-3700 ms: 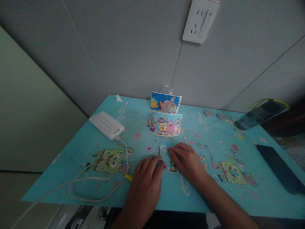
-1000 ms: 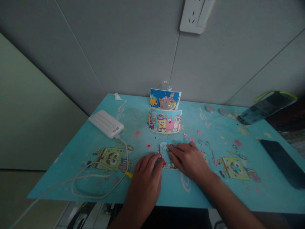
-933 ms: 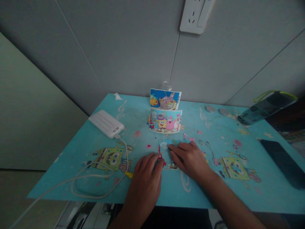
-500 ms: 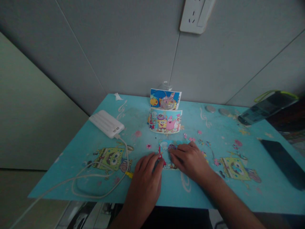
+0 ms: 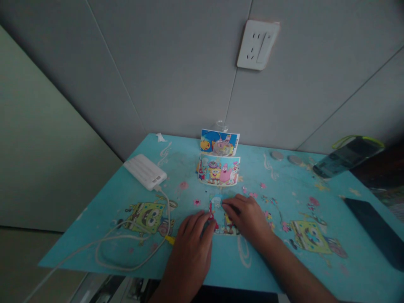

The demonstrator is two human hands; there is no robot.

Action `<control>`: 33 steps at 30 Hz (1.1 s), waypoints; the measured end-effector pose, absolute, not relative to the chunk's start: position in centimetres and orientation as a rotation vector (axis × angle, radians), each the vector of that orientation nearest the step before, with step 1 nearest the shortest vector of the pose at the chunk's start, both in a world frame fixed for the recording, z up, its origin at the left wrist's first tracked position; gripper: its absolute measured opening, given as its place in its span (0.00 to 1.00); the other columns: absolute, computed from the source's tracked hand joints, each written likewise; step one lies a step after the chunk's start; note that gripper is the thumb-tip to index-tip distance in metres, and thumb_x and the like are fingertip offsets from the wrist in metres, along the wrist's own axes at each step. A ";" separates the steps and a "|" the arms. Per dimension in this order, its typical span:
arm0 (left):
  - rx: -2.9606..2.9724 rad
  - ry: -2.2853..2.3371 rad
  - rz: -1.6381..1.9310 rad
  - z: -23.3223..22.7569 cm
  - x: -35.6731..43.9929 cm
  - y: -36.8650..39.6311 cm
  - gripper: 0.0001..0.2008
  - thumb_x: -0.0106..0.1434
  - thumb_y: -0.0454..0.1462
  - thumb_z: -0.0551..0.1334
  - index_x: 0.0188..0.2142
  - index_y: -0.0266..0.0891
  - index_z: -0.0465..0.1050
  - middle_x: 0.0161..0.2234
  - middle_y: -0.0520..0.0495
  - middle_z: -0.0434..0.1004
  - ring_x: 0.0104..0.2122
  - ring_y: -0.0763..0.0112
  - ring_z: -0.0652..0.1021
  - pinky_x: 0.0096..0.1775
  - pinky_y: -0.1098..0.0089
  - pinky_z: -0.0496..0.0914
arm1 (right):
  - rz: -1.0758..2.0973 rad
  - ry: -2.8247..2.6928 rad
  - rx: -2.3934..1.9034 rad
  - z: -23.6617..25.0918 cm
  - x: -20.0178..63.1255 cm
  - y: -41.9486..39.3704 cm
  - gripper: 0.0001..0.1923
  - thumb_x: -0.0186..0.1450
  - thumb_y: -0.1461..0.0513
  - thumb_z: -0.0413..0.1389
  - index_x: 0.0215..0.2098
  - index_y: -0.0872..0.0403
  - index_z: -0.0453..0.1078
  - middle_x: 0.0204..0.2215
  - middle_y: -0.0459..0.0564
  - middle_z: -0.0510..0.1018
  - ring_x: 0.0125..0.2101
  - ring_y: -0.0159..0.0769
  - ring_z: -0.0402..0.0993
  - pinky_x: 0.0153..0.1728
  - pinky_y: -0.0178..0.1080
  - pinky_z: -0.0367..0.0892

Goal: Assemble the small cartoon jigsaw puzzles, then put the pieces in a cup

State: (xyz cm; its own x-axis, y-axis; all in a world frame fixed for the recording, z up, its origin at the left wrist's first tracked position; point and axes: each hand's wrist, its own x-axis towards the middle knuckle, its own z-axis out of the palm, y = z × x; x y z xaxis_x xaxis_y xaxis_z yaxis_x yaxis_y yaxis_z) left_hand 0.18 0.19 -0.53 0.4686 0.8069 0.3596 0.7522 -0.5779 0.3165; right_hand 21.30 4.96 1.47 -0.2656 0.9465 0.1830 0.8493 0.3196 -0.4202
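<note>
A small flat cartoon picture (image 5: 217, 201), which looks like a jigsaw puzzle, lies on the table between my hands. My left hand (image 5: 194, 237) rests at its lower left edge, fingers bent and thumb apart from the forefinger. Over the picture's right side, my right hand (image 5: 248, 214) has thumb and forefinger pinched together; whatever may be between them is hidden. Behind the picture stands a card (image 5: 219, 170) with a matching cartoon scene, and behind that a blue card (image 5: 206, 141) with a clear plastic cup (image 5: 221, 147) against it. Small colourful pieces (image 5: 268, 201) seem scattered right of the picture.
A white power bank (image 5: 145, 170) with a white cable (image 5: 168, 206) lies at left. At right are a dark bottle (image 5: 347, 158) on its side, a black phone-like slab (image 5: 374, 229) and two round discs (image 5: 295, 160). The wall carries a socket (image 5: 258, 44).
The camera has tilted up, so everything sits lower in view. My right hand has shifted slightly over the picture, uncovering a yellow part and hiding a purple one. My left hand stays at the edge.
</note>
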 end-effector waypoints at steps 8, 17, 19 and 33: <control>2.504 1.373 0.903 -0.7 -0.5 0.3 0.20 0.67 0.26 0.54 0.56 0.40 0.70 0.54 0.41 0.73 0.53 0.59 0.74 0.53 0.55 0.71 | 0.358 -2.163 -1.646 1.4 20.8 5.2 0.10 0.72 0.59 0.54 0.37 0.49 0.77 0.31 0.45 0.80 0.34 0.35 0.77 0.40 0.38 0.63; 2.535 1.627 0.799 2.0 -1.1 3.6 0.15 0.70 0.31 0.56 0.53 0.39 0.73 0.46 0.42 0.77 0.46 0.59 0.77 0.50 0.55 0.71 | 0.297 -2.057 -1.732 1.2 20.1 5.3 0.07 0.69 0.61 0.54 0.35 0.50 0.74 0.29 0.44 0.80 0.26 0.33 0.74 0.33 0.36 0.60; 2.582 1.695 0.699 1.4 -1.2 4.6 0.15 0.69 0.30 0.56 0.53 0.38 0.73 0.46 0.41 0.77 0.46 0.58 0.77 0.50 0.55 0.70 | 0.298 -2.030 -1.769 1.1 20.0 5.4 0.07 0.69 0.60 0.54 0.35 0.50 0.73 0.28 0.44 0.80 0.25 0.33 0.73 0.31 0.35 0.59; 2.652 1.708 0.632 -0.9 -2.1 5.2 0.14 0.68 0.30 0.57 0.48 0.42 0.77 0.46 0.44 0.78 0.45 0.59 0.76 0.50 0.59 0.68 | 0.266 -1.973 -1.749 1.5 19.9 5.2 0.11 0.71 0.61 0.50 0.36 0.52 0.75 0.28 0.47 0.82 0.27 0.34 0.76 0.31 0.35 0.61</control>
